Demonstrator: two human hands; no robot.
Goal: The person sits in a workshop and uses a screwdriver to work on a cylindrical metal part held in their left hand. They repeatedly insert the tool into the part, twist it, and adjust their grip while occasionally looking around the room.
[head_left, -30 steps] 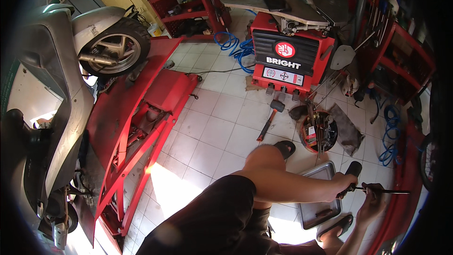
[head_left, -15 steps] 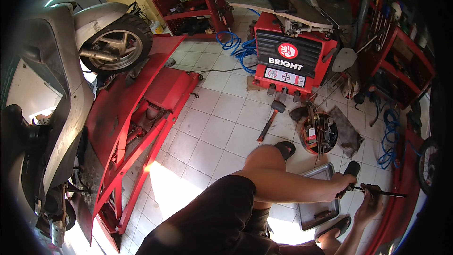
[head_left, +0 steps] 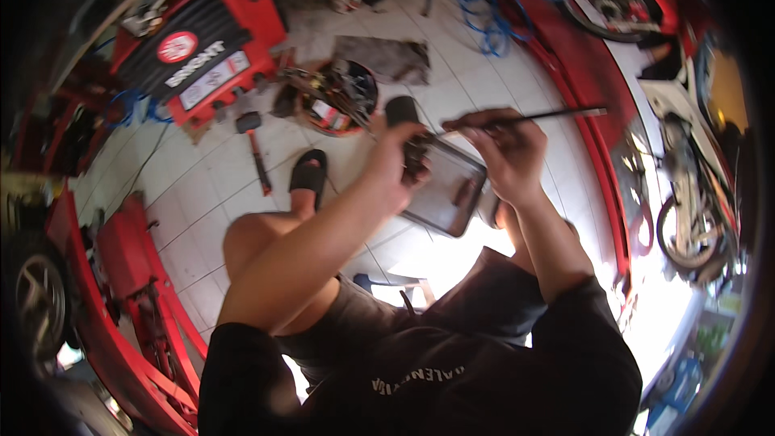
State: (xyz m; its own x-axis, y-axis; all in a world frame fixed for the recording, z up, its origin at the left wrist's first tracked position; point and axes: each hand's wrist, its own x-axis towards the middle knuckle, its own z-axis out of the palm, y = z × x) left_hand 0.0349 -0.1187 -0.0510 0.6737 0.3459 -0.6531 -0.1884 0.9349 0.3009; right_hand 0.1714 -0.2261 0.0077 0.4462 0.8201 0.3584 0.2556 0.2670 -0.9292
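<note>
Fingers [head_left: 484,133] of the right hand [head_left: 508,153] pinch a long thin rod [head_left: 549,117] that pokes out to the right. The left hand [head_left: 400,165] is wrapped tight around a dark handle [head_left: 404,125], just above a flat dark tray [head_left: 444,190] by the knees. Both arms are bent and held up in front of the body. I think the rod could slip and drop onto the tiled floor [head_left: 202,194], because only the fingertips hold it. It might poke the other hand too.
</note>
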